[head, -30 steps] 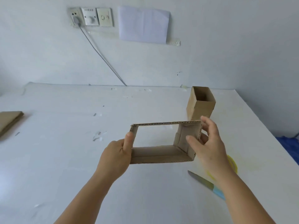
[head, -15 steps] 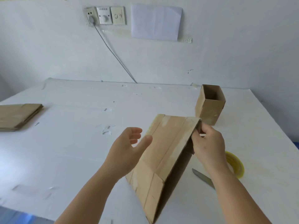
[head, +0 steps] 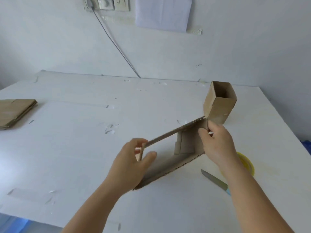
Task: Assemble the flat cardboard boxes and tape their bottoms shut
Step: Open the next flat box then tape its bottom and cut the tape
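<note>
A: Which step is this?

B: The brown corrugated cardboard box (head: 170, 153) is opened into a sleeve and held tilted above the white desk (head: 75, 148), its open end towards the camera. I judge the bottom is closed, and perhaps taped, though the far end is too foreshortened to be sure.

A: And the grip?

B: The left hand (head: 133, 163) pinches the near-left wall between thumb and curled fingers. The right hand (head: 217, 145) clasps the far-right corner, its fingers wrapped behind the panel.

A: Next move?

B: Probably setting it upright beside the finished small brown cardboard box (head: 218, 105) standing just beyond the right hand, then taking a blank from the stack of flat brown cardboard (head: 15, 111) at the far left. The yellow roll of tape (head: 245, 163) and the grey-bladed knife (head: 213, 179) lie under the right forearm.
</note>
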The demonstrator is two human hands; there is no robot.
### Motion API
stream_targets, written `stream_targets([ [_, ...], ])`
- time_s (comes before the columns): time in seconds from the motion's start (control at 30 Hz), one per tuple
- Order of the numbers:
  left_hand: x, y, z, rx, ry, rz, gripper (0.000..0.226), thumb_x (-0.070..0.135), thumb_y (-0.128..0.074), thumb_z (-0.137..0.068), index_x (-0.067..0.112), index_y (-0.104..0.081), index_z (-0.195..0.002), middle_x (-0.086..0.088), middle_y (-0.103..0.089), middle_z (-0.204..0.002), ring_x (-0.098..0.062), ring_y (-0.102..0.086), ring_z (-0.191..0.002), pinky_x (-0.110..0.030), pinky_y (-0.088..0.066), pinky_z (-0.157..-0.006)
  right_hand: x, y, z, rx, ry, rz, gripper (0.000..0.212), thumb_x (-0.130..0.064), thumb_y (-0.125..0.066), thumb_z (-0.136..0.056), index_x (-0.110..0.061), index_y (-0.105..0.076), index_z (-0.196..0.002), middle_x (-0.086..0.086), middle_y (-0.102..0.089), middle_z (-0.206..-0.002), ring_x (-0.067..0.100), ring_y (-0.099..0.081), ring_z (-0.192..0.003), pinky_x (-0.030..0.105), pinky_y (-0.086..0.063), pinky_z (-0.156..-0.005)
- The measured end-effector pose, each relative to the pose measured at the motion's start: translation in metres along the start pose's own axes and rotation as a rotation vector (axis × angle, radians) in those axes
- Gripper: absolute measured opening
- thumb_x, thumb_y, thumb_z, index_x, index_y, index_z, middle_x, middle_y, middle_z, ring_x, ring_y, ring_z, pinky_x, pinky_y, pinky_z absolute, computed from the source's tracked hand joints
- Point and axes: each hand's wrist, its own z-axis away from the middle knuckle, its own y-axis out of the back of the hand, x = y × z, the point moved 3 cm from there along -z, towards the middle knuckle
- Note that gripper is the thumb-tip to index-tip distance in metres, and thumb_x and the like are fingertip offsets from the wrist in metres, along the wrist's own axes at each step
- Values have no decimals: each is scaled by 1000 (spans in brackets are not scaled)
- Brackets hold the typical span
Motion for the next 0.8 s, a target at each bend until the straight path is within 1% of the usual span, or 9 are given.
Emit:
stream_targets([
  [0.07,-2,10,-14,148,52,44,24,45,-61,-80,37,-51,-99,19,-55,-103,6,-56,-94,-22,-45,-63,-3,-2,4,-39,45,61,40,-15,-48,-90,-23,-25,-58,-1,-34,-68,10,-37,-57,23,-26,-49],
  [0.13,-3,19,-27,279,112,62,25,45,-61,-80,31,-47,-95,14,-52,-100,5,-53,-86,-21,-40,-59,-6,-4,8,-109,64,111,38,-15,-48,-90,-18,-25,-60,1,-35,-70,13,-34,-57,26,-28,-50],
  [0.23,-2,26,-44,376,178,93,28,46,-62,-80,25,-46,-88,7,-52,-90,-1,-52,-69,-18,-35,-49,-13,-10,11,-175,78,135,38,-17,-48,-92,-17,-27,-60,1,-35,-71,15,-36,-58,27,-27,-51],
  [0.33,2,29,-58,356,169,106,27,45,-62,-80,19,-54,-77,11,-56,-67,7,-53,-53,-23,-34,-50,-23,-14,7,-154,63,129,40,-12,-47,-91,-18,-25,-58,0,-30,-63,16,-29,-52,27,-20,-48],
  [0.43,6,34,-65,316,135,87,24,46,-65,-77,24,-61,-69,15,-58,-59,11,-52,-52,-23,-35,-51,-22,-5,-2,-87,-46,47,41,-9,-48,-88,-17,-21,-58,-3,-23,-53,15,-22,-50,29,-17,-48],
  [0.57,6,37,-73,276,114,20,21,42,-66,-77,24,-62,-67,15,-59,-58,0,-55,-55,-23,-37,-52,-16,1,-9,-187,-142,26,44,-10,-48,-84,-21,-25,-48,-10,-24,-44,11,-24,-43,29,-22,-50],
  [0.67,9,28,-81,212,156,30,23,39,-64,-80,20,-60,-69,11,-58,-61,-9,-55,-61,-25,-37,-54,-10,-8,-11,-252,-169,138,36,-10,-46,-87,-16,-28,-57,2,-28,-56,18,-28,-52,30,-23,-52],
  [0.73,13,23,-86,185,155,26,23,41,-62,-81,20,-60,-72,11,-57,-63,-9,-54,-63,-25,-37,-55,-7,-11,-10,-199,-191,96,31,-15,-47,-90,-17,-34,-62,1,-33,-58,19,-32,-53,29,-25,-52],
  [0.8,13,22,-87,169,147,26,24,43,-63,-79,21,-60,-72,12,-56,-62,-7,-53,-60,-25,-37,-54,-4,-9,-6,-95,-203,8,7,-25,-51,-90,-26,-49,-84,-4,-49,-66,15,-47,-61,28,-33,-56],
])
